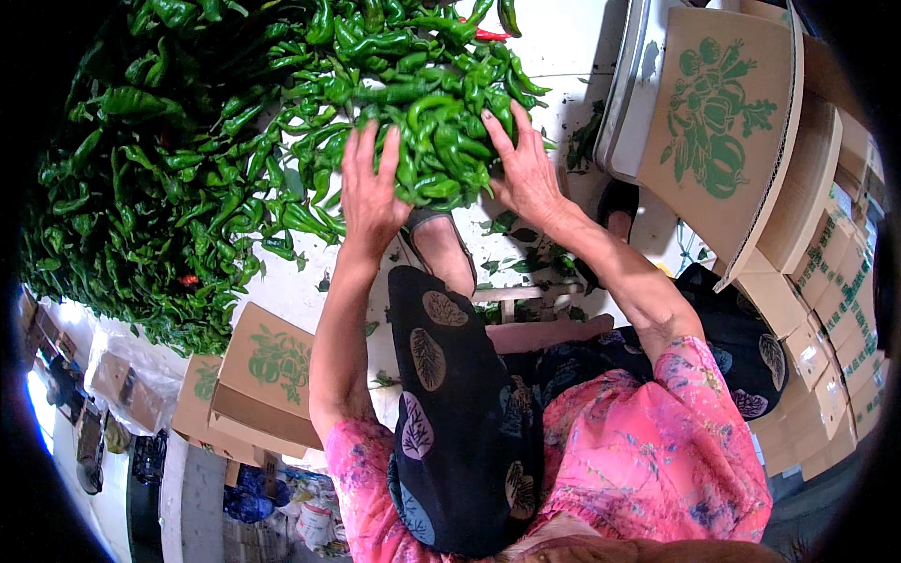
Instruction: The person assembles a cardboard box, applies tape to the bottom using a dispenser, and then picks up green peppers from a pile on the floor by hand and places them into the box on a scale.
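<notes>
A heap of green peppers (450, 148) lies between my two hands on the pale floor. My left hand (372, 186) rests at its left side, fingers spread and pointing away from me, touching the peppers. On the right side my right hand (524, 169) lies against the same heap with its fingers apart; its thumb is partly hidden near the peppers. Whether either hand grips any pepper cannot be told. A far larger pile of green peppers (141, 183) spreads over the left, joined to this heap by scattered ones. A red pepper (493, 34) shows beyond my hands.
Printed cardboard boxes stand at the right (725, 119) and lower left (271, 359). A metal tray (623, 134) leans beside the right box. Loose leaves (528, 264) litter the floor near my shoe (454, 243). Stacked cartons (838, 295) rise at the far right.
</notes>
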The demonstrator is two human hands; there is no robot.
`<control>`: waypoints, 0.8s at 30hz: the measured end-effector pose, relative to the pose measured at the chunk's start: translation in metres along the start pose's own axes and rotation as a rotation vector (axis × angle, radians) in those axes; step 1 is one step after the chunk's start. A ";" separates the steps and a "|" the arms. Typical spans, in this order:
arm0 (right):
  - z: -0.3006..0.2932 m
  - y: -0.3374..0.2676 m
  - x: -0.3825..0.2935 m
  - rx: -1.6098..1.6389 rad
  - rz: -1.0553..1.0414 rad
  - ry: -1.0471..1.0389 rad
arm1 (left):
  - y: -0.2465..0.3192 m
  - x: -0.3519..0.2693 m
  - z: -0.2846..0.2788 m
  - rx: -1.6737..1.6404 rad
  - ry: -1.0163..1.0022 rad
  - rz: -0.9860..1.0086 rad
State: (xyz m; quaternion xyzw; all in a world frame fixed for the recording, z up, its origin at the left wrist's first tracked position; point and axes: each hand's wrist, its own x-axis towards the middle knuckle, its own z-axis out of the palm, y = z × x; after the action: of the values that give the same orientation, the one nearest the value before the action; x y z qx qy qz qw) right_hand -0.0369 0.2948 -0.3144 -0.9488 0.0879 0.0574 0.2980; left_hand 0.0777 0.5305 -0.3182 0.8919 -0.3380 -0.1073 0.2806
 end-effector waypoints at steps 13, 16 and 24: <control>-0.062 0.011 0.134 0.396 0.398 -0.024 | -0.032 0.063 -0.073 -0.936 0.002 -0.849; -0.075 0.043 0.120 0.376 0.539 -0.070 | -0.035 0.047 -0.071 -0.879 -0.007 -0.792; -0.068 0.069 0.132 0.404 0.299 -0.031 | -0.021 0.063 -0.058 -0.167 0.027 -0.434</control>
State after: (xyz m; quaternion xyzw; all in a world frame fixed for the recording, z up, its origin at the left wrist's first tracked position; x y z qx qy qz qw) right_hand 0.0820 0.1827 -0.3187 -0.8454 0.2324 0.0969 0.4711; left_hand 0.1585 0.5269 -0.2826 0.9188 -0.1243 -0.1810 0.3282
